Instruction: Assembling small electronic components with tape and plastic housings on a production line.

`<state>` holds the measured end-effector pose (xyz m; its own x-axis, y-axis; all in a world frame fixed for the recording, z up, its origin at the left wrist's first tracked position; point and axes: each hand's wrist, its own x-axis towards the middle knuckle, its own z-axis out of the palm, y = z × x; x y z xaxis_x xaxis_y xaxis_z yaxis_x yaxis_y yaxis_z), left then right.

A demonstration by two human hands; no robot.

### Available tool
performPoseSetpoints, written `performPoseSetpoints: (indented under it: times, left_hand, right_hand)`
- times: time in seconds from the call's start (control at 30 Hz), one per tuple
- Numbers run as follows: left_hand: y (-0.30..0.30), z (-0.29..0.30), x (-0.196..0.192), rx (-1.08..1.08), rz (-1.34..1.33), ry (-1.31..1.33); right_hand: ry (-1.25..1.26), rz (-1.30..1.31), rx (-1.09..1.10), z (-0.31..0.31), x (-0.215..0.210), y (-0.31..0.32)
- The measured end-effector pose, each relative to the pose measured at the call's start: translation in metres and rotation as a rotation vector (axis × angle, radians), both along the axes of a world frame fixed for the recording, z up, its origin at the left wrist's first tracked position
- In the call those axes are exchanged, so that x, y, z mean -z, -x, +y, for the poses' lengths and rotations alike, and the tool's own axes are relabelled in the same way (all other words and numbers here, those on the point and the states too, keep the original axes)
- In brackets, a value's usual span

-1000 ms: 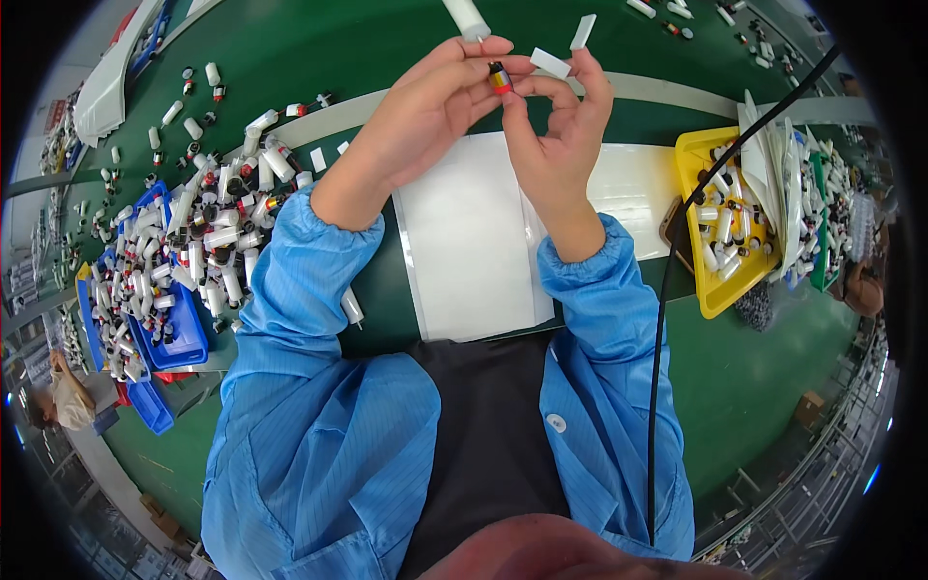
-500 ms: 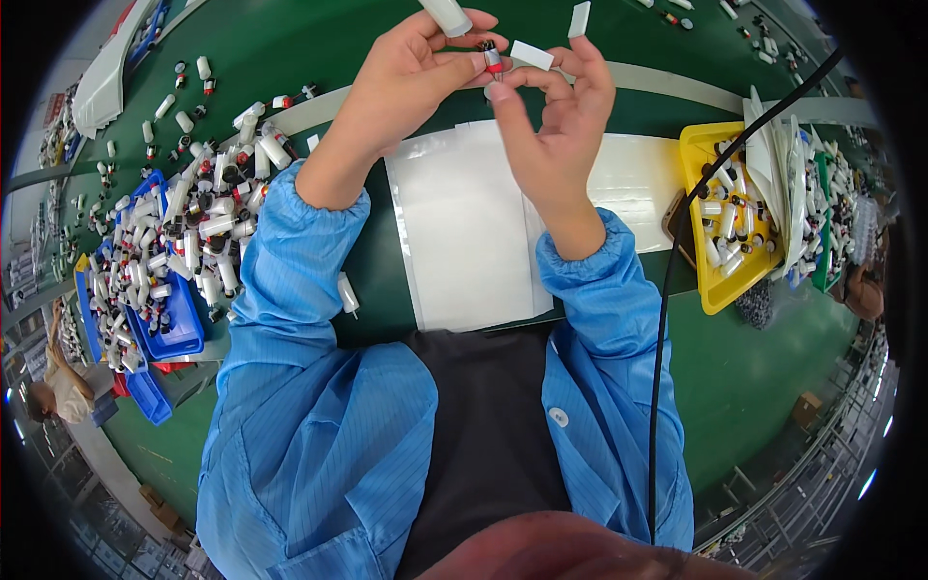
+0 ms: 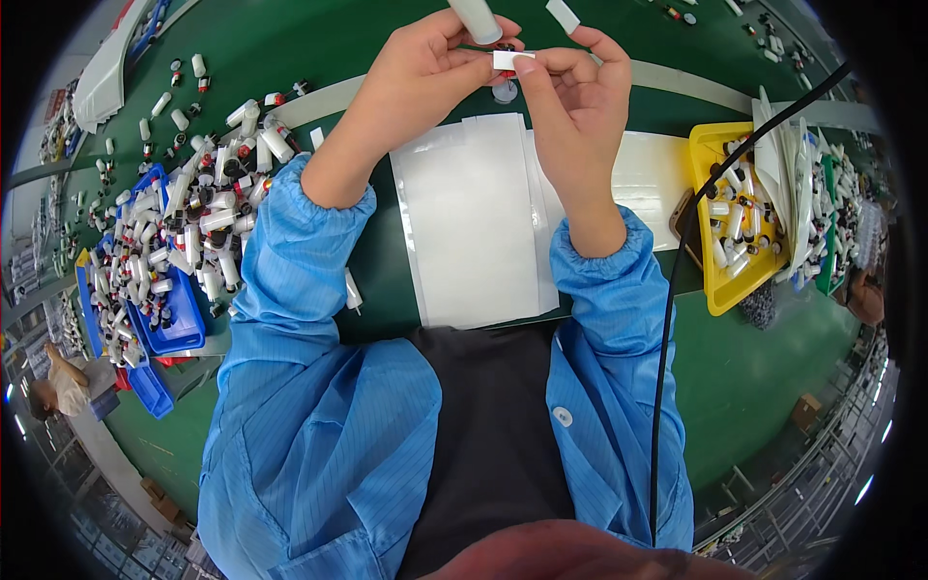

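Note:
Near the top middle, my left hand [image 3: 416, 82] is closed around a white translucent tube [image 3: 475, 17] and the small red-and-black part below it. A round, clear-looking end [image 3: 504, 92] shows under that small part. My right hand [image 3: 583, 101] pinches a small white rectangular strip [image 3: 512, 60] between thumb and index finger. This strip lies across the front of the red-and-black part and hides most of it; whether it is stuck on, I cannot tell. A second white strip [image 3: 563, 14] clings to a raised fingertip of the right hand.
White sheets [image 3: 469, 222] lie on the green table before me. A heap of white tubes [image 3: 217, 208] spreads at left beside a blue tray [image 3: 184, 329]. A yellow tray [image 3: 720, 285] with similar pieces stands at right. A black cable [image 3: 667, 338] hangs across the right side.
My right hand has brought the pinched white strip leftward and down onto the red-and-black part. The second strip on its fingertip has shifted left and tilted. My left hand keeps its hold.

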<state>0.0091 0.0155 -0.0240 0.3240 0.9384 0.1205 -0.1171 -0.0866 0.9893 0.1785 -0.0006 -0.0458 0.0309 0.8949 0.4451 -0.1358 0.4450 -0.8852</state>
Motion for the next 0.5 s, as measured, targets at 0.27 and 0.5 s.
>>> performPoseSetpoints:
  times: [0.27,0.5]
  left_hand:
    - [0.000,-0.007,-0.009,-0.006,0.077,-0.047]
    - [-0.002,-0.006,-0.011,-0.002,0.104,-0.039]
  right_hand:
    - [-0.141,-0.134,0.126,-0.003,0.000,0.006]
    - [-0.115,-0.060,0.139,-0.006,0.000,0.007]
